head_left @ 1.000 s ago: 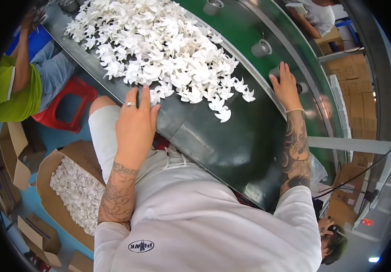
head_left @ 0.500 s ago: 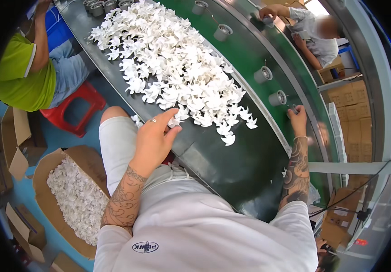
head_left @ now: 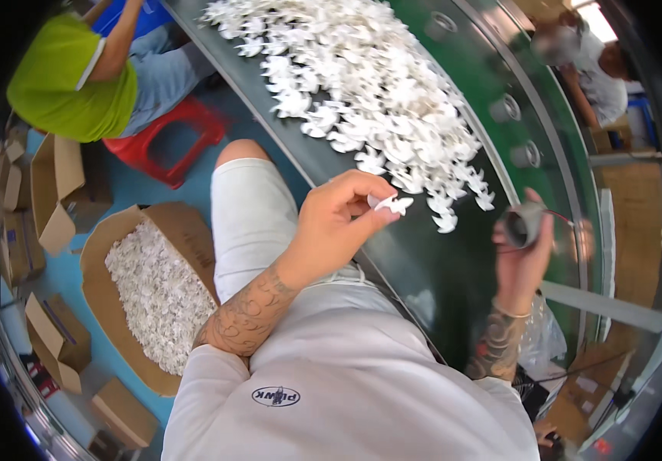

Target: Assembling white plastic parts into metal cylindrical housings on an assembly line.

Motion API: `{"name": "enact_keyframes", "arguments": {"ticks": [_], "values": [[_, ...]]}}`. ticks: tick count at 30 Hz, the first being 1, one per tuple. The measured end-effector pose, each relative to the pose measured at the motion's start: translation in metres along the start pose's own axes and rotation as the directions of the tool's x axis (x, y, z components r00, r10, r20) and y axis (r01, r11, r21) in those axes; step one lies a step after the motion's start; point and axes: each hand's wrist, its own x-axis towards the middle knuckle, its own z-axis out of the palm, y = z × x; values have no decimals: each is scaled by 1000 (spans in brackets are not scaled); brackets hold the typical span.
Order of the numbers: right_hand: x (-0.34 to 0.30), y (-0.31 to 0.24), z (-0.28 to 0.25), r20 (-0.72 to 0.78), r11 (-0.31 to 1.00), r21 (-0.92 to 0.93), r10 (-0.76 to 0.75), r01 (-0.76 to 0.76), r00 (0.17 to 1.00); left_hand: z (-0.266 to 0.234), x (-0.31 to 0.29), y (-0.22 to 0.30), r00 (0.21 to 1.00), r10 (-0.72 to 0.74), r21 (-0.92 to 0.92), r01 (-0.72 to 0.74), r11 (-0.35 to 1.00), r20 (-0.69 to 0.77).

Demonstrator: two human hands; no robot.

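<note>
My left hand [head_left: 339, 223] pinches a small white fan impeller [head_left: 392, 204] between thumb and fingertips, over the near edge of the dark worktop [head_left: 415, 269]. On that worktop lies a large heap of loose white impellers [head_left: 369, 84] of the same kind. Farther right, my right hand [head_left: 521, 270] is wrapped round a grey cylindrical housing [head_left: 523, 225], its round opening tilted toward the left. A thin red wire trails off the housing to the right. This hand is slightly blurred.
Beyond a metal rail, a green conveyor belt [head_left: 475, 84] carries several grey housings [head_left: 504, 108]. At left stand a carton of white pieces [head_left: 158, 292], open cardboard boxes [head_left: 58, 188] and a red stool [head_left: 170, 142] with a seated person [head_left: 77, 81]. Another person [head_left: 604, 84] sits across the belt.
My right hand has brought a grey housing from the belt toward me. My left hand has lifted an impeller from the heap's near edge and moved right. The view has shifted.
</note>
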Motion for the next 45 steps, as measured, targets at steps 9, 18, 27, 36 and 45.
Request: {"name": "enact_keyframes", "arguments": {"ticks": [9,18,27,36,45], "values": [[-60,10,82,376,953,83,242,-292,895,28,-6,21,820,385,447,-559,699,423],[-67,7,90,399,935,-31,335,-352,854,29,-23,12,943,165,254,-242,937,290],[-71,7,94,386,920,22,354,-392,852,34,-27,16,992,-4,-96,16,995,123],[-76,16,90,306,987,-81,156,-137,939,38,-15,5,963,-199,-294,247,923,183],[-70,14,68,537,930,-205,368,-305,759,13,-11,17,893,-131,158,68,985,431]]}}
